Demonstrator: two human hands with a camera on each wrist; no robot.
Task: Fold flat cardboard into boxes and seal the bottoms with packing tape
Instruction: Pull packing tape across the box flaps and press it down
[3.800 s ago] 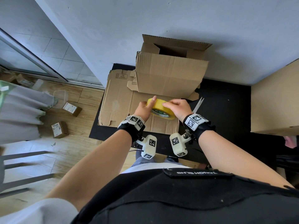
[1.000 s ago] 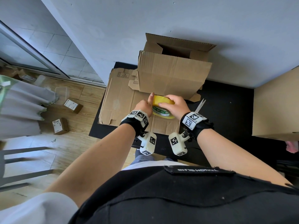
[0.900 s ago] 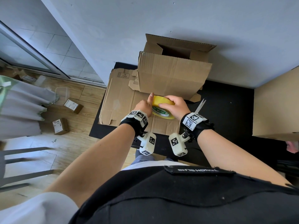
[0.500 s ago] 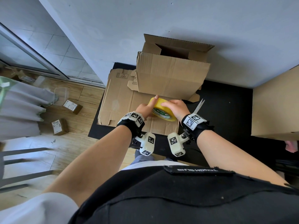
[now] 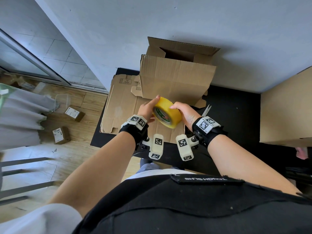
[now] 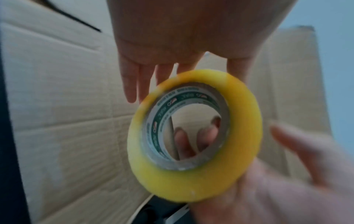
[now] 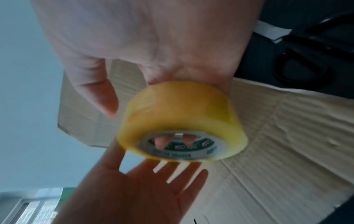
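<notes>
Tape roll (image 5: pixel 167 112) was held in the air above flat cardboard (image 5: pixel 125 114) on the near part of a black table (image 5: pixel 236 115), just near of an upright folded box (image 5: pixel 177 80). Right hand (image 5: pixel 185 114) gripped the roll, with fingers (image 6: pixel 184 144) curled through its core and thumb apart from the band. Left hand (image 5: pixel 146 109) lay open, straight fingers touching the roll's left face and far rim. No loose end could be made out on the band.

Judged as the hunt for the tape's free end. Best done by turning the roll slowly in the right hand while dragging a left fingernail across the band until it caught, then peeling a short tab squarely so it would not split. Worth keeping the roll close over the cardboard.

Against the frame half a second back: roll tipped more on edge, printed core turned further toward the body, left fingers stretched further along the rim. Box, cardboard and scissors (image 5: pixel 206 110) at the right lay as before.
</notes>
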